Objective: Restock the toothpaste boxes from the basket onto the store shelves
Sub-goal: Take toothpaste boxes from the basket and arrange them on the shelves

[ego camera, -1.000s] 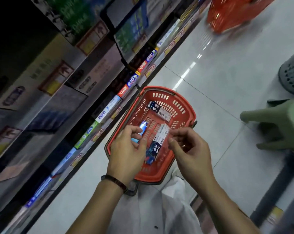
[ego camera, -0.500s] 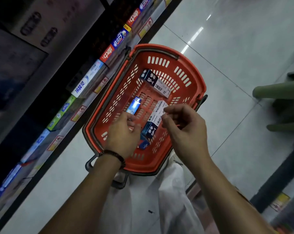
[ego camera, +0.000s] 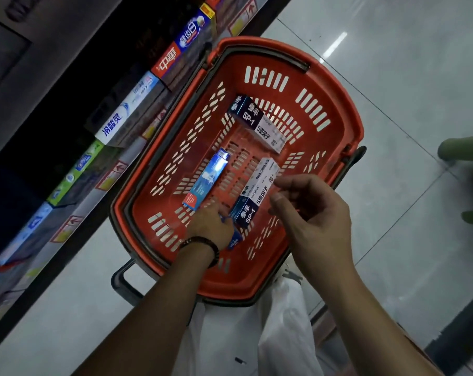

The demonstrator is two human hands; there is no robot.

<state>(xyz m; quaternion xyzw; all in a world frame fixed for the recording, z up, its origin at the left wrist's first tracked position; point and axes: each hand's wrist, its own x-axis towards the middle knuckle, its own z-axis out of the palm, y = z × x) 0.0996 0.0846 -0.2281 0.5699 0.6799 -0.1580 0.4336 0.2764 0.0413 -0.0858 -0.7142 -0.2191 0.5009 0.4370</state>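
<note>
Left hand (ego camera: 213, 226): over a dark-blue box (ego camera: 234, 240) in the basket (ego camera: 346, 126) — grip hidden, cannot tell
Right hand (ego camera: 311, 213): loosely curled, empty — above the nearer white box (ego camera: 257, 185)
Shelf (ego camera: 75, 221): boxes in a row

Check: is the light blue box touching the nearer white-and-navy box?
Apart. Head view shows slotted basket floor between the light blue box and the nearer white-and-navy box along their visible length.
</note>
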